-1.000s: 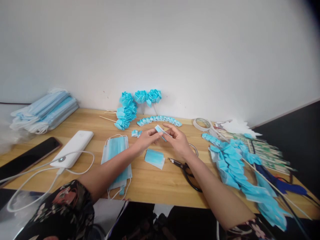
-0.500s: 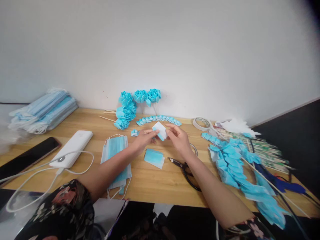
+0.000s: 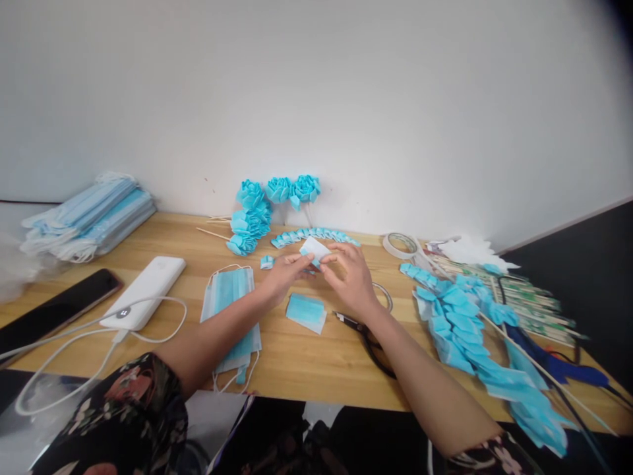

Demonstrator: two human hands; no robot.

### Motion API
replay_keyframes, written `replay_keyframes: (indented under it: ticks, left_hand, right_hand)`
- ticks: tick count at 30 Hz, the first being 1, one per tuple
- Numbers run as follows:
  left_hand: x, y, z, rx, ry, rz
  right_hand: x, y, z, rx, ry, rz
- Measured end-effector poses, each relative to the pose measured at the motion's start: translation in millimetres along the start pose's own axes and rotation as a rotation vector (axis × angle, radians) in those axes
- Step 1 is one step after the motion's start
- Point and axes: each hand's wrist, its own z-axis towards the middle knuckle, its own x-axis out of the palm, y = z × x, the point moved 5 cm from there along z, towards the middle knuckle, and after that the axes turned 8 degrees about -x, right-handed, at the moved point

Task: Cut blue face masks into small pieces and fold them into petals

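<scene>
Between my two hands is a small piece of blue-and-white mask fabric (image 3: 315,248), its white face showing at the top. My left hand (image 3: 291,272) pinches its left side with the thumb on top. At the lower right edge, the thumb and fingers of my right hand (image 3: 350,272) are closed on the fabric. A flat cut piece of blue mask fabric (image 3: 305,311) lies on the table below my hands. Scissors (image 3: 363,333) lie partly under my right forearm. Behind my hands curves a row of folded fabric petals (image 3: 316,234), with one small folded piece (image 3: 267,262) to its left.
Blue fabric flowers (image 3: 250,221) on sticks are at the back. On the left are stacked masks (image 3: 89,218), a white power bank (image 3: 146,290), a phone (image 3: 54,316) and more masks (image 3: 230,316). Tape (image 3: 400,245), petal strips (image 3: 455,323) and a blue glue gun (image 3: 558,366) occupy the right.
The fabric piece has tilted, with less of its blue part showing. My right thumb and fingers have shifted down and left along its edge.
</scene>
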Motion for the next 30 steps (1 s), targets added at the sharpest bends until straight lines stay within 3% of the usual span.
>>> replay_keyframes:
  ticks: [21,30]
  left_hand:
    - [2.4,6.1,1.5,-0.013,0.065,0.088]
    - [3.7,6.1,0.1,-0.024,0.067,0.007]
  right_hand:
    - [0.4,-1.3,-1.9,0.056,-0.006,0.049]
    - [-2.5,1.4,-0.1,0.007,-0.046,0.011]
